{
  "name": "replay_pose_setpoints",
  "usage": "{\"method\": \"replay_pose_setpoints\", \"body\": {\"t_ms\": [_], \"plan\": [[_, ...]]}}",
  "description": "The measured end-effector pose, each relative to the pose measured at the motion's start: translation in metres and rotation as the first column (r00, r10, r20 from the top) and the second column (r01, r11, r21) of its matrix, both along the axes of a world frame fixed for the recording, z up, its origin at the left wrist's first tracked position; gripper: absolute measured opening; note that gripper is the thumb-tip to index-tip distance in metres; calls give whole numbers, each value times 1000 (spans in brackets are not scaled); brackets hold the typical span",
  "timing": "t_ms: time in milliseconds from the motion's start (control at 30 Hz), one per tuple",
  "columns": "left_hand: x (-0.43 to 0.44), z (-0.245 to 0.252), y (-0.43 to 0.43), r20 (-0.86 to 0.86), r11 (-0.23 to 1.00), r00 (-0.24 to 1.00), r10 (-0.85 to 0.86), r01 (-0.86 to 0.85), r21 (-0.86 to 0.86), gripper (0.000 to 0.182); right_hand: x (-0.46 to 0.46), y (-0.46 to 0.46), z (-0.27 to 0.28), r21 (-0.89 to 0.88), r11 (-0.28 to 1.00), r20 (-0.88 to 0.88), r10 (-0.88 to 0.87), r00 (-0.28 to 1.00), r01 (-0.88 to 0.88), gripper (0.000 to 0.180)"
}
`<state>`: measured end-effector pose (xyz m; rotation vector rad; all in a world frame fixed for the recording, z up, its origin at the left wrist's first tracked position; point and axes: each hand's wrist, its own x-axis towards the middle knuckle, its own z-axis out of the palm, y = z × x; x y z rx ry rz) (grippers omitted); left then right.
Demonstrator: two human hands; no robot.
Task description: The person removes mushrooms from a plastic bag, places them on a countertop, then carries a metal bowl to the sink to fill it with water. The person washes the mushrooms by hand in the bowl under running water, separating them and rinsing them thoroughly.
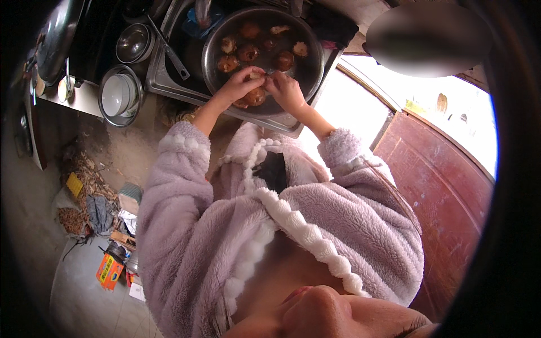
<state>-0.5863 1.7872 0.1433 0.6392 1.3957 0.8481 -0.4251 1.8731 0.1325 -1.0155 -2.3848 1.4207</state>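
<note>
Over the near side of a wide metal basin [207,63] of water, both of my hands meet at one small pale piece [255,76]. My left hand [244,86] grips it with thumb and fingers. My right hand [285,89] touches its right side with pinched fingertips; whether it holds something thin cannot be told. Just below the hands lies a round reddish-brown vegetable or fruit [255,97]. Several similar brown pieces [248,53] sit in the water farther off, some with pale cut faces, such as the one at the right [300,49].
The basin rests on a metal sink [181,95]. A slotted metal utensil [171,55] lies left of it, beside metal bowls [133,42] and a white bowl [115,95] in a metal dish. A blue item [205,19] is behind. Dark cloth [331,27] lies at the right, near a reddish door [431,190].
</note>
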Motion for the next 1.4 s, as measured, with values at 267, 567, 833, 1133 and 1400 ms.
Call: {"method": "replay_pose_setpoints", "body": {"t_ms": [267,567,833,1133,1400], "plan": [[2,-25,-3,-404,978,899,-168,203,45,33,2,8,-1,204,937,31,284,958,-284,21],[6,-20,-5,-204,974,953,-224,222,-36,34,11,24,16,605,611,134,554,822,-510,17],[14,0,-6,-334,967,917,-217,249,55,32,13,25,16,525,712,-67,581,811,-466,16],[4,16,-14,-410,934,882,-231,320,162,24,24,13,30,-646,736,-150,139,979,-204,19],[-15,12,-31,36,981,987,158,-161,109,26,30,44,24,-972,29,-227,-385,895,-234,38]]}}
